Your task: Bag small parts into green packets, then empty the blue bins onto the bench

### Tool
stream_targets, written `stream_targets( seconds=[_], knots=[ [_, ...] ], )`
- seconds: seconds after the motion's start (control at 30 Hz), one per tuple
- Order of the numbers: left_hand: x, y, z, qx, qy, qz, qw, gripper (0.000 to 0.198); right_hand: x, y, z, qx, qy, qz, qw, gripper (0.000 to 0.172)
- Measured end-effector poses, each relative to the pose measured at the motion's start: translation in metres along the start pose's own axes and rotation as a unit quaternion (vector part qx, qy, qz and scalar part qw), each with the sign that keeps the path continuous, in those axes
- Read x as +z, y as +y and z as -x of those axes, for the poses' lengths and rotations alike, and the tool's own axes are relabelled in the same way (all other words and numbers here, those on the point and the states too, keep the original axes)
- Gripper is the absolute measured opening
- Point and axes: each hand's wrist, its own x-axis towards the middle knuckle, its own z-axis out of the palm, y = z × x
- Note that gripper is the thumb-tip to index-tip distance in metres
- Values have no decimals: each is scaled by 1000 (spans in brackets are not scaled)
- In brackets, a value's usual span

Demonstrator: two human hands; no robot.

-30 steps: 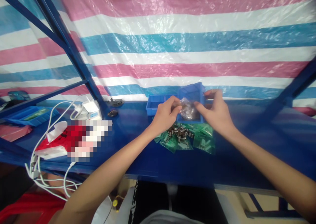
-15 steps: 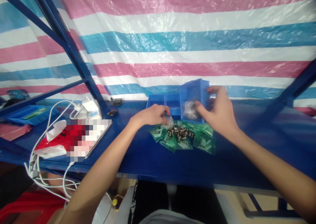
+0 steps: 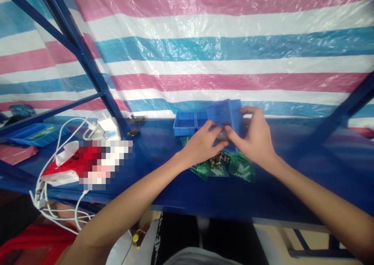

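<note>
A blue bin (image 3: pixel 237 115) is tilted up above the table, and my right hand (image 3: pixel 257 134) grips its right side. My left hand (image 3: pixel 206 142) reaches to the bin's front opening with fingers curled; what lies between them is hidden. Inside the bin, a dark, blurred content shows by my right thumb. Green packets (image 3: pixel 242 167) lie on the table under my hands, with small brown and silver parts (image 3: pixel 220 158) on top. Behind my left hand stands a blue two-compartment tray (image 3: pixel 184 130).
On the left are a white power strip (image 3: pixel 112 132) with cables, a red and white package (image 3: pixel 68 165), a blue tray (image 3: pixel 43 140) and a pink packet (image 3: pixel 17 154). A small black object (image 3: pixel 133 132) lies near the back. Blue frame posts flank a striped sheet.
My left hand has moved right and up from the green packets to the bin's opening. The bin has shifted slightly left and tilted differently in my right hand.
</note>
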Motion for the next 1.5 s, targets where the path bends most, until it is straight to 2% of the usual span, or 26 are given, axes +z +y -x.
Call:
stream_targets(
  seconds=[0.13, 0.3, 0.5, 0.57, 0.63, 0.77, 0.9, 1.0, 1.13, 1.23, 1.3, 1.5],
  knots=[
    [-3, 0, -2, -14, 28, 41, 999, 18, -1, 3, -2, 5, 4, 11, 1000, 55],
    [-17, 0, -6, -42, 31, 87, 995, 16, -5, 11, -8, 25, 21, 12, 999, 56],
    [-27, -18, -9, -98, 53, 149, 983, 11, -6, 18, -12, 20, 29, 29, 999, 58],
    [-33, -27, -11, -115, 30, 168, 979, 13, -6, 20, -13, 9, 23, 40, 999, 60],
    [-38, -35, -11, -128, -20, 175, 976, 14, -7, 21, -14, -6, 11, 50, 999, 62],
    [-43, -44, -10, -163, -101, 142, 971, 24, -10, 25, -15, -33, -8, 61, 998, 65],
    [-38, -43, -6, -172, -118, 65, 976, 29, -12, 29, -17, -59, -19, 61, 996, 67],
    [-33, -34, -4, -125, -58, -69, 988, 39, -13, 33, -18, -83, -18, 60, 995, 66],
    [-25, -17, -4, 31, 13, -165, 986, 41, -14, 35, -18, -142, 12, 62, 988, 66],
    [-18, -7, -4, 130, 9, -225, 966, 43, -13, 32, -16, -180, 27, 45, 982, 66],
    [-15, -5, -3, 168, -6, -265, 950, 37, -12, 29, -13, -192, 22, 35, 981, 67],
    [-10, -9, -2, 185, -39, -313, 931, 24, -5, 23, -6, -216, 11, 23, 976, 67]
  ],
)
